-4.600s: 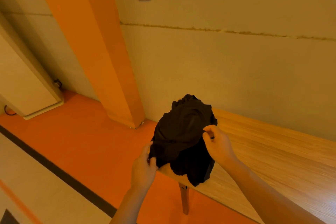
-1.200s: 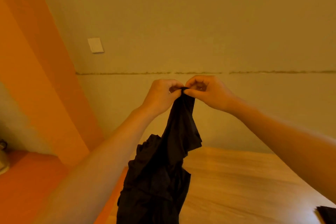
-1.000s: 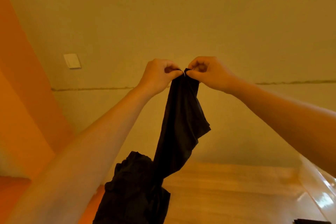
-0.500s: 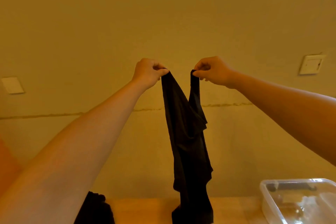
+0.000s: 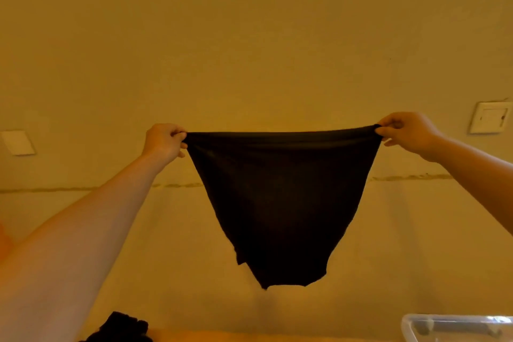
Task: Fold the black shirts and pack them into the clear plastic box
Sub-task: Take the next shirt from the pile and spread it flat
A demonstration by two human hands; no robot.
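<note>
Black shirt (image 5: 280,197) hangs mid-frame, its top edge pinched taut by left hand (image 5: 163,141) and right hand (image 5: 405,132); keep both level, lowering flat onto the table.

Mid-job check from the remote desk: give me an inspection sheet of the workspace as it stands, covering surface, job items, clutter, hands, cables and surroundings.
Surface: only a thin strip of wooden table shows at the bottom edge.
Job's things: one black shirt held up in the air, spread wide, hanging clear of the table; a dark pile of shirts at bottom left; a corner of the clear plastic box at bottom right, contents unclear.
Clutter: nothing seen.
Hands: left hand pinches the shirt's left top corner; right hand pinches the right top corner.
Cables: nothing seen.
Surroundings: plain wall with a horizontal seam, a wall switch at right, a blank plate at left.
</note>
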